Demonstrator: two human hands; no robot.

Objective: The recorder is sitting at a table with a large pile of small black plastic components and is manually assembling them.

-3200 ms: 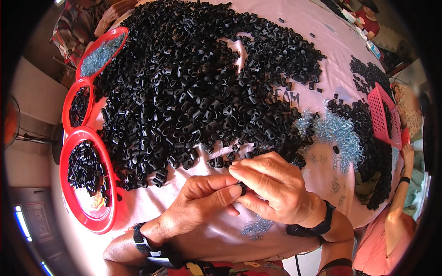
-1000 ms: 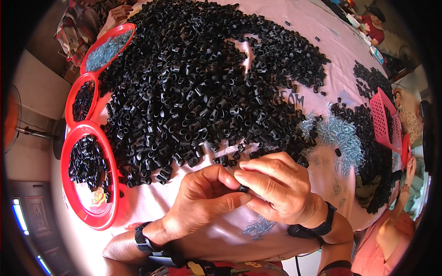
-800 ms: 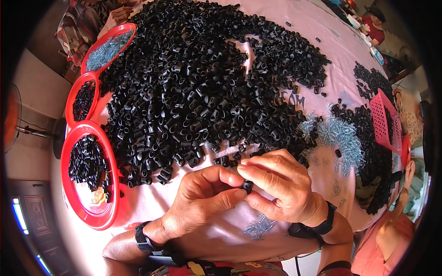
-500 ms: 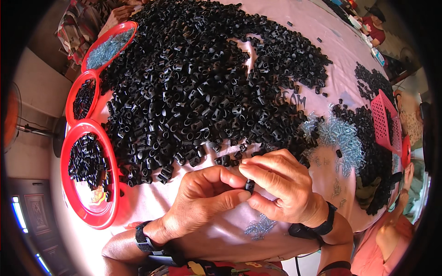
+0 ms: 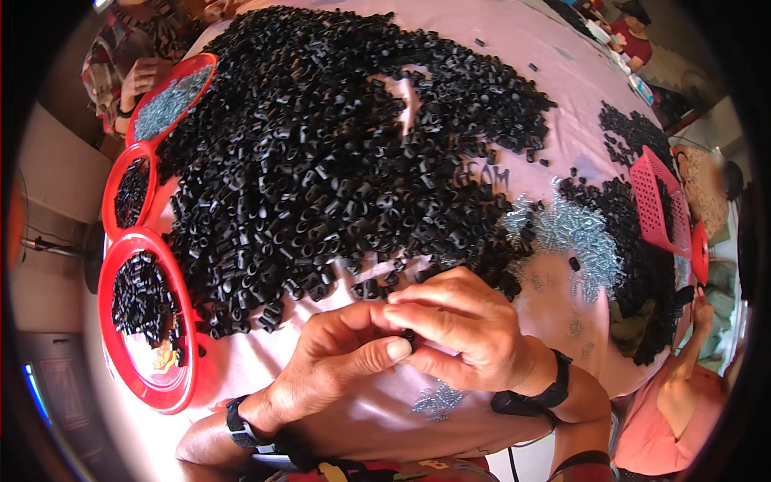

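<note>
My left hand (image 5: 333, 353) and my right hand (image 5: 466, 329) meet above the near part of the cloth, both closed in a pinch. Between their fingertips is a small black plastic part (image 5: 408, 333), which looks like a cord lock and is mostly covered by the fingers. Just beyond my hands spreads a big heap of hollow black barrel-shaped parts (image 5: 321, 169). A small patch of fine silvery springs (image 5: 438, 402) lies on the cloth below my right hand.
Three red plates line the left: the nearest (image 5: 157, 398) and middle (image 5: 109, 201) hold small black parts, the farthest (image 5: 211, 63) springs. More springs (image 5: 582, 241), another black heap and a pink basket (image 5: 646, 197) lie right. Other people sit around the pink cloth (image 5: 530, 24).
The whole view has shifted slightly. My fingers have closed further over the black part, hiding more of it. At far left, another person's hand now shows beside the plate of springs.
</note>
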